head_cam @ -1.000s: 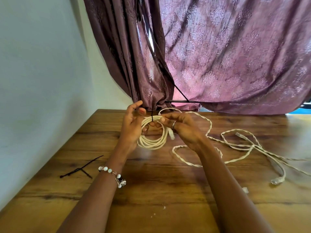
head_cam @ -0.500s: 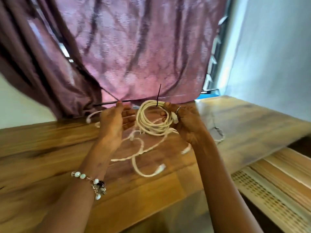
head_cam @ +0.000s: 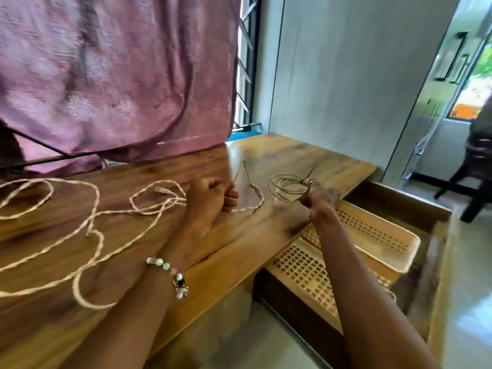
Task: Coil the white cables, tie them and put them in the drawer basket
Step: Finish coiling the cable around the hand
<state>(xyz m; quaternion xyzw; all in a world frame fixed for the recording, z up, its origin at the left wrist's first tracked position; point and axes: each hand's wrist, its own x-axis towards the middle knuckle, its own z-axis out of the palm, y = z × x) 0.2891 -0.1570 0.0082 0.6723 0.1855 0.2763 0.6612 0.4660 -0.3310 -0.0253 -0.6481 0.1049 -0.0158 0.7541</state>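
My right hand (head_cam: pixel 318 195) grips a coiled white cable (head_cam: pixel 286 188) bound with a black tie whose tail sticks up; the coil hangs over the table's right end, just left of the open drawer. My left hand (head_cam: pixel 210 198) rests curled on the wooden table (head_cam: pixel 218 265), lying on a loose twisted white cable (head_cam: pixel 87 225) that sprawls across the tabletop to the left. Below and to the right, beige perforated baskets (head_cam: pixel 383 237) sit in the open drawer (head_cam: pixel 399 206). Motion blur softens the picture.
A mauve curtain (head_cam: pixel 119 75) hangs behind the table, a window frame beside it. A grey wall stands to the right, with a doorway and a dark chair (head_cam: pixel 476 166) farther right. Floor shows beneath the table edge.
My view has swung right, bringing the open drawer into sight. My right hand carried the tied coil rightward alone; my left hand let go of it and dropped onto the table.
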